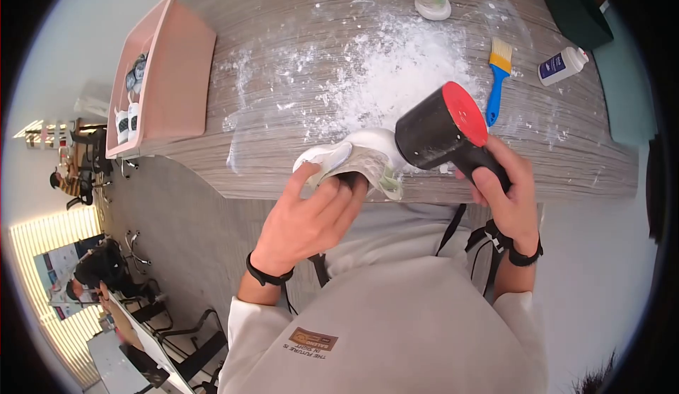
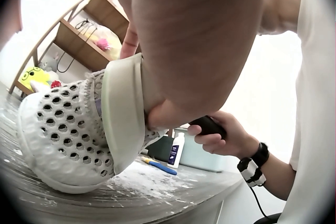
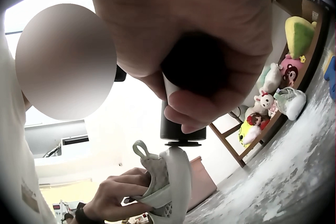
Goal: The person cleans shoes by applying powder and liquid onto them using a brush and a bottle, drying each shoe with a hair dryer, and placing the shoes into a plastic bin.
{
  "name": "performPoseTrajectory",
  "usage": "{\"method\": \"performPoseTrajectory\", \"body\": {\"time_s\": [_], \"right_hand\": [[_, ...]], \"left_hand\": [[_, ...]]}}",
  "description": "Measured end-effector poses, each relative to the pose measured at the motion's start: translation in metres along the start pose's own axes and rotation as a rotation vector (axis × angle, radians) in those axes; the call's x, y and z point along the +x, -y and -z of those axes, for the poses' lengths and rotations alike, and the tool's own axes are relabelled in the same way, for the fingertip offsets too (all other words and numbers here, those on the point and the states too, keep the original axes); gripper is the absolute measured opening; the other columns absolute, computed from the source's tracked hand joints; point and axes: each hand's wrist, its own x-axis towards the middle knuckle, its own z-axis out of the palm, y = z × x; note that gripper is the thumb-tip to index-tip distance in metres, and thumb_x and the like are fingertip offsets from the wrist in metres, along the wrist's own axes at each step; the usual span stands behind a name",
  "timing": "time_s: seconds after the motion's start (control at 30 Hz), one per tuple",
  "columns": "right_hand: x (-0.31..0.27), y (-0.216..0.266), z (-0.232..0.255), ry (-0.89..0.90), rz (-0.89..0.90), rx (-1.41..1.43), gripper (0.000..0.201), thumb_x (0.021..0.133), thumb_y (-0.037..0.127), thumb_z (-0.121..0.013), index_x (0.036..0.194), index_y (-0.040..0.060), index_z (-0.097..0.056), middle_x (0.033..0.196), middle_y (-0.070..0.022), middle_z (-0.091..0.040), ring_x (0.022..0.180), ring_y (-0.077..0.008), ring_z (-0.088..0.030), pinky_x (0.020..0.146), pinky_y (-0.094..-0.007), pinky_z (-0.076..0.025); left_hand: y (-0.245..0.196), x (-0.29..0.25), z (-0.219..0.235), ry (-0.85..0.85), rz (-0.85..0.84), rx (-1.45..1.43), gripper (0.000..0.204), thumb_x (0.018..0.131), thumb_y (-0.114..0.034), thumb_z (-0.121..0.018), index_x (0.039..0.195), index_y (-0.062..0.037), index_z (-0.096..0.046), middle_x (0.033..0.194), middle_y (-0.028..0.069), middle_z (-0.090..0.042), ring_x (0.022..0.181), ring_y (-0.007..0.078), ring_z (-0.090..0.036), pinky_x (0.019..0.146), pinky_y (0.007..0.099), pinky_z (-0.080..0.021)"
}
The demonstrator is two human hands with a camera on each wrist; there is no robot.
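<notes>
A white perforated shoe (image 1: pixel 375 139) is held at the table's front edge by my left hand (image 1: pixel 303 226), whose fingers reach into its opening. The left wrist view shows its holed toe (image 2: pixel 68 134) and pale strap (image 2: pixel 123 113). My right hand (image 1: pixel 511 199) grips the handle of a black pistol-shaped handheld device (image 1: pixel 428 129) with a round red end face (image 1: pixel 465 113). Its other end is right at the shoe's white sole (image 3: pixel 179 182) in the right wrist view. The inside of the shoe is mostly hidden by my fingers.
White powdery residue (image 1: pixel 403 61) covers the middle of the wooden table. A blue-handled brush (image 1: pixel 498 86) and a white bottle (image 1: pixel 559 67) lie to the right, near a dark green box (image 1: pixel 576 12). Another white shoe (image 1: pixel 431 1) sits at the back. A pink bin (image 1: pixel 184 76) with shoes stands left.
</notes>
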Motion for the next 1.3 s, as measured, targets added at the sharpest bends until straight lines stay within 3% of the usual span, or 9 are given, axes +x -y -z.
{"method": "performPoseTrajectory", "body": {"time_s": [0.1,0.2,0.3,0.4,0.43,0.63,0.83,1.03,1.3], "right_hand": [[-0.009,-0.003,0.003,0.047,0.011,-0.018,0.047,0.092,0.014,-0.073,0.133,-0.003,-0.062,0.101,-0.0179,-0.074,0.087,-0.0181,-0.072,0.079,-0.0306,-0.054],[-0.009,-0.008,-0.003,0.006,0.257,-0.095,0.046,0.091,0.015,-0.073,0.132,-0.0025,-0.062,0.103,-0.0189,-0.074,0.087,-0.0218,-0.073,0.078,-0.0307,-0.054],[0.003,-0.002,-0.01,-0.067,0.359,-0.144,0.045,0.092,0.019,-0.073,0.131,-0.001,-0.063,0.102,-0.0187,-0.074,0.081,-0.0273,-0.071,0.075,-0.0304,-0.054],[0.009,0.013,-0.002,0.007,0.229,-0.153,0.045,0.094,0.023,-0.071,0.13,-0.0029,-0.062,0.096,-0.0155,-0.072,0.08,-0.0183,-0.066,0.073,-0.0308,-0.051],[0.01,0.008,-0.003,-0.037,0.281,-0.117,0.043,0.094,0.02,-0.07,0.13,-0.001,-0.063,0.092,-0.013,-0.073,0.072,-0.0153,-0.064,0.068,-0.029,-0.05],[-0.008,0.003,0.017,0.06,0.08,-0.038,0.041,0.094,0.019,-0.072,0.129,-0.0005,-0.065,0.093,-0.015,-0.073,0.075,-0.0165,-0.068,0.068,-0.0295,-0.051],[-0.003,-0.002,0.0,-0.019,0.387,-0.078,0.041,0.094,0.021,-0.072,0.128,-0.0008,-0.065,0.091,-0.0144,-0.073,0.076,-0.0175,-0.069,0.068,-0.0298,-0.052],[0.004,0.012,0.019,0.15,0.04,-0.03,0.038,0.094,0.021,-0.07,0.126,0.0002,-0.067,0.089,-0.0137,-0.073,0.073,-0.0185,-0.069,0.067,-0.0313,-0.052],[-0.005,0.011,0.019,0.211,0.111,0.016,0.037,0.095,0.019,-0.068,0.128,0.0013,-0.067,0.085,-0.0103,-0.073,0.07,-0.014,-0.065,0.065,-0.0286,-0.05]], "left_hand": [[0.001,0.0,-0.001,0.015,0.04,-0.009,0.035,0.08,-0.013,-0.065,0.113,-0.0088,-0.073,0.093,-0.002,-0.057,0.096,0.0134,-0.055,0.102,0.0424,-0.048],[-0.002,0.005,-0.003,0.009,0.014,-0.003,0.036,0.08,-0.014,-0.065,0.115,-0.0093,-0.073,0.096,-0.0017,-0.059,0.098,0.0133,-0.055,0.102,0.0431,-0.048],[-0.008,0.007,-0.004,0.027,-0.08,0.016,0.037,0.08,-0.014,-0.065,0.116,-0.0097,-0.072,0.099,-0.0013,-0.06,0.1,0.0136,-0.055,0.103,0.0434,-0.047],[-0.009,0.004,-0.001,0.048,-0.124,0.031,0.035,0.081,-0.014,-0.065,0.116,-0.0123,-0.073,0.102,-0.0013,-0.061,0.102,0.0138,-0.056,0.105,0.0436,-0.047],[-0.007,0.001,-0.001,0.045,-0.124,0.037,0.035,0.082,-0.014,-0.065,0.115,-0.0133,-0.073,0.103,-0.0015,-0.062,0.102,0.0137,-0.056,0.105,0.0439,-0.047],[0.001,-0.011,-0.006,0.02,-0.05,0.054,0.031,0.084,-0.013,-0.064,0.113,-0.0176,-0.075,0.103,-0.0035,-0.063,0.101,0.013,-0.057,0.107,0.044,-0.046],[-0.008,-0.003,-0.009,-0.021,-0.185,0.055,0.029,0.085,-0.015,-0.064,0.111,-0.0191,-0.076,0.1,-0.0058,-0.063,0.099,0.0111,-0.058,0.108,0.0432,-0.045],[-0.008,-0.013,-0.012,-0.043,-0.204,0.066,0.026,0.087,-0.016,-0.063,0.109,-0.0211,-0.076,0.097,-0.0068,-0.062,0.098,0.0096,-0.058,0.108,0.0419,-0.046],[-0.009,-0.023,-0.018,-0.099,-0.221,0.035,0.015,0.084,-0.014,-0.065,0.094,-0.0201,-0.073,0.091,-0.0076,-0.062,0.094,0.0098,-0.059,0.102,0.0412,-0.049]]}}
